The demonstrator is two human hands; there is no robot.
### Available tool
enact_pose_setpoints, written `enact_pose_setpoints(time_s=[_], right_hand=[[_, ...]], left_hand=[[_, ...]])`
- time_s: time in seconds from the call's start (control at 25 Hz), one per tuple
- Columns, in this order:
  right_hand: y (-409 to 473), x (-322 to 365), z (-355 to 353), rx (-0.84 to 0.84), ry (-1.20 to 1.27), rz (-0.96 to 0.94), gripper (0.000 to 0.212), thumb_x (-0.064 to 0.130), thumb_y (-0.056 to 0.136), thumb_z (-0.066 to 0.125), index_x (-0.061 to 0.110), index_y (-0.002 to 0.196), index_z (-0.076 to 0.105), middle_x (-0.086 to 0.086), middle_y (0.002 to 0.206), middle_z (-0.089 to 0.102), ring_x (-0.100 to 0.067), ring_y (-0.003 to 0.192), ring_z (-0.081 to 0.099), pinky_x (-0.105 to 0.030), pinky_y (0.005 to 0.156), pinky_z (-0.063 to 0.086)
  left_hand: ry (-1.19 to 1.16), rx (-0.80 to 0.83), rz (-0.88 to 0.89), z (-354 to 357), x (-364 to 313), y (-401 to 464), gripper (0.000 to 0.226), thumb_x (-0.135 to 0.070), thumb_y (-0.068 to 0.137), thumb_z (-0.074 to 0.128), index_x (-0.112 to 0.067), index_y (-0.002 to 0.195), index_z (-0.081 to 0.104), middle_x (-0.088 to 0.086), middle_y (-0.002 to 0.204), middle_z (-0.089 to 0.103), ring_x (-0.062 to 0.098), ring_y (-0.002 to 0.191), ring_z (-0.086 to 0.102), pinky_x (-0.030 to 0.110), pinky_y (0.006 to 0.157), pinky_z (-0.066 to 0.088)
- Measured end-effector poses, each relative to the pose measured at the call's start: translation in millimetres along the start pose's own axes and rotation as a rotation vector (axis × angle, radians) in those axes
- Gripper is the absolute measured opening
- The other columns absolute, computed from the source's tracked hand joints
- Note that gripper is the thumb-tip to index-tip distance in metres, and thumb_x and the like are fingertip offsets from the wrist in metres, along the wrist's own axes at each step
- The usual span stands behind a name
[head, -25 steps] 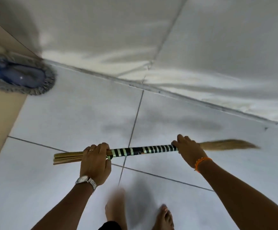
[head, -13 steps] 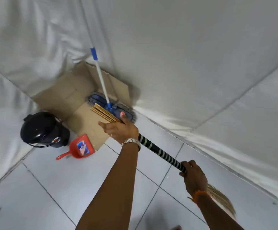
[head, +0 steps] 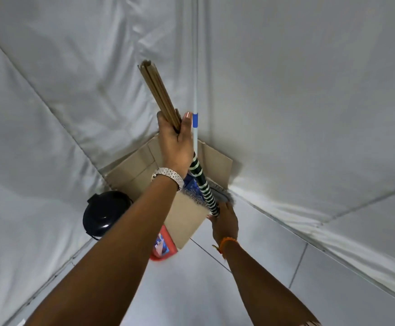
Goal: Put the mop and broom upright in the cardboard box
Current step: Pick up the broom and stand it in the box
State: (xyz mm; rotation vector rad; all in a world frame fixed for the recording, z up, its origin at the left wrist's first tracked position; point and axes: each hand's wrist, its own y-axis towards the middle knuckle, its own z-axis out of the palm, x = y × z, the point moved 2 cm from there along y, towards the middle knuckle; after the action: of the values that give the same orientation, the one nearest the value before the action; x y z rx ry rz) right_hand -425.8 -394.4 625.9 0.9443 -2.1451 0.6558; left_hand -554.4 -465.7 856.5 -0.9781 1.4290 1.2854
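Only unreadable print on red dustpan [head: 162, 246] beside cardboard box [head: 187, 222]

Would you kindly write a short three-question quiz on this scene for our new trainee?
1. True or false: the mop already stands in the cardboard box.
2. Which hand grips the broom near its stick end: A left hand, B right hand?
3. Fill in: the dustpan leaning on the box is ___.

Key: 1 true; 2 A; 3 red.
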Motion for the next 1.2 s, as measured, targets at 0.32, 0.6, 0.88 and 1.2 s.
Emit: enact_pose_setpoints(time_s=[0.32,0.6,0.88,1.2], right_hand=[[147,105,111,-0.063,0.187,0.033,0.035,0.001,0.082,0.07,0.011,0.115,0.061,-0.01,0.116,0.066,-0.031,0.107,0.063,-0.04,0.089,0.054],[341,135,221,-0.007,0.342,0.126,0.034,-0.004,0.076,0.072,0.008,0.106,0.065,-0.014,0.103,0.07,-0.032,0.097,0.065,-0.045,0.087,0.055],[501,121,335,0.022,0.305,0.077,0.048,-0.004,0.077,0.069,0.021,0.116,0.057,-0.001,0.112,0.07,-0.021,0.102,0.064,-0.038,0.084,0.056],[573,63,403,0.25,0.222,0.129,0.065,-0.005,0.085,0.057,0.023,0.142,0.042,-0.009,0.139,0.056,-0.028,0.123,0.057,-0.035,0.097,0.05]], left_hand=[[0.315,0.388,0.181,-34,21,167,0.033,-0.017,0.092,0.065,-0.012,0.123,0.053,-0.009,0.09,0.065,0.002,0.075,0.07,0.031,0.071,0.063],[0.464,0.35,0.211,-33,142,331,0.028,-0.02,0.086,0.073,-0.012,0.112,0.069,0.0,0.097,0.077,0.009,0.083,0.075,0.035,0.075,0.065],[0.483,0.409,0.333,-29,290,446,0.03,-0.025,0.085,0.076,-0.014,0.112,0.069,-0.007,0.093,0.074,0.005,0.08,0.073,0.016,0.071,0.061],[0.569,0.359,0.217,-46,452,502,0.025,-0.022,0.087,0.073,-0.013,0.109,0.067,-0.002,0.094,0.075,0.011,0.082,0.072,0.027,0.077,0.063]])
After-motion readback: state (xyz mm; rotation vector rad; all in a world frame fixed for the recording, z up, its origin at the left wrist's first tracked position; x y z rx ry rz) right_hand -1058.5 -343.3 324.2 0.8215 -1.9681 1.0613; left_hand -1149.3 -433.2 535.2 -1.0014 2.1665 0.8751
